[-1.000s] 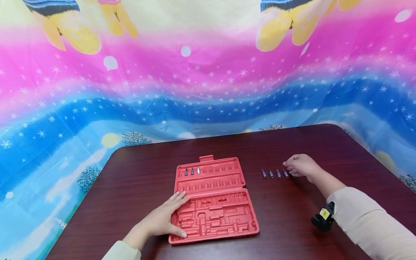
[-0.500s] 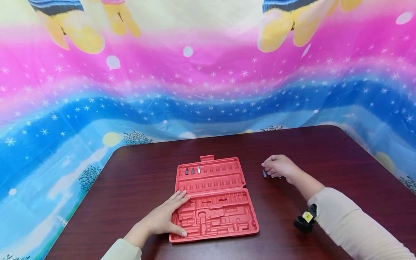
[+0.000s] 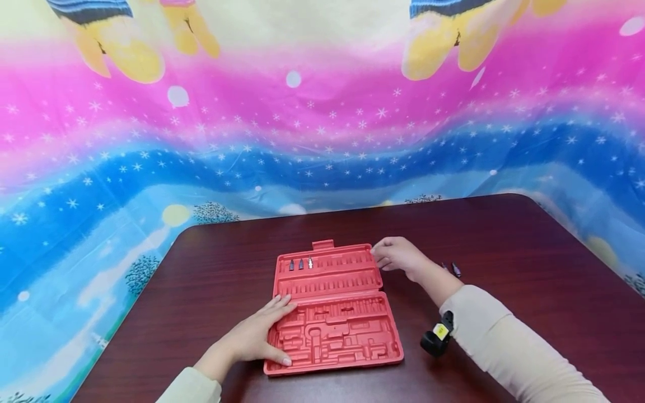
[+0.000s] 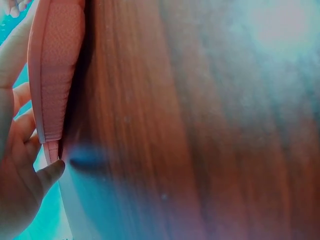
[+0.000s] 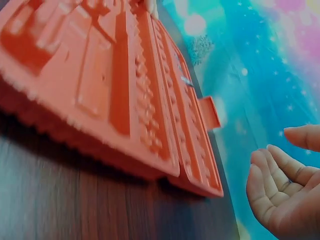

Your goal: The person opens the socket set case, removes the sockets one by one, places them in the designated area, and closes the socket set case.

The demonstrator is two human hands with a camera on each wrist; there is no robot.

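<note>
Right hand (image 3: 398, 258) hovers by the upper right corner of a red case (image 3: 363, 336) that lies open on the worktop (image 3: 232, 257). Dark reddish-brown with a wood grain, the worktop has rounded far corners, and the left wrist view catches a bright glare on it. Behind it hangs a printed cloth (image 3: 327, 145), banded in pink and blue, with white snowflakes, small trees and yellow shapes along the top.

The right hand looks released: in its wrist view the fingers are loosely bent, with a gap between them and the uppermost digit. From the head view I cannot tell whether its fingertips touch the lid's edge. A black device (image 3: 436, 337) with a yellow label sits at the cuff of the pale right sleeve (image 3: 496, 330).

The left hand (image 3: 258, 331) rests relaxed over the case's left end, fingers near the hinge and thumb on the lower part.

The case's lower half is moulded into recesses of many shapes; its lid carries two rows of narrow slots. Three small bits (image 3: 301, 264) stand in the upper row's left end, two dark and one silvery. More dark bits (image 3: 456, 270) lie on the worktop, just beyond the right forearm
</note>
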